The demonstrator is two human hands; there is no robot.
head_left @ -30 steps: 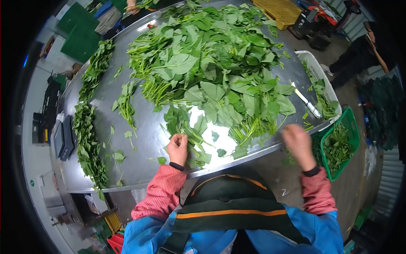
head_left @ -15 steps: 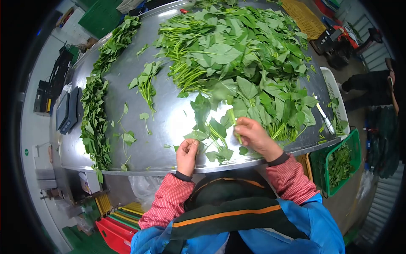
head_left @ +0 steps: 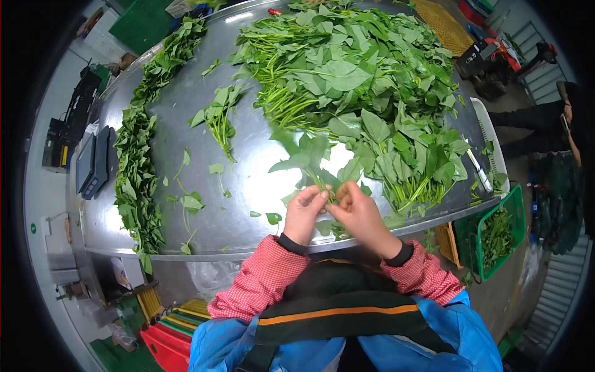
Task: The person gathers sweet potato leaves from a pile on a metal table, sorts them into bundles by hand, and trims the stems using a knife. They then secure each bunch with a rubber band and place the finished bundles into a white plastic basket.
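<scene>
My left hand and my right hand are close together over the near edge of the metal table. Between them is a small bunch of leafy greens, its stems pinched in the fingers of both hands. The leaves point away from me and are partly blurred. Just beyond lies a large heap of leafy greens, many stems facing left. A few loose leaves lie left of my left hand.
A long row of greens runs along the table's left side, beside a scale. A small bunch lies mid-table. At right are a knife, a white basket and a green crate. A person stands far right.
My hands have come together. My left hand moved right and now grips the stems, and my right hand shifted slightly down. The bunch's leaves are now above both hands.
</scene>
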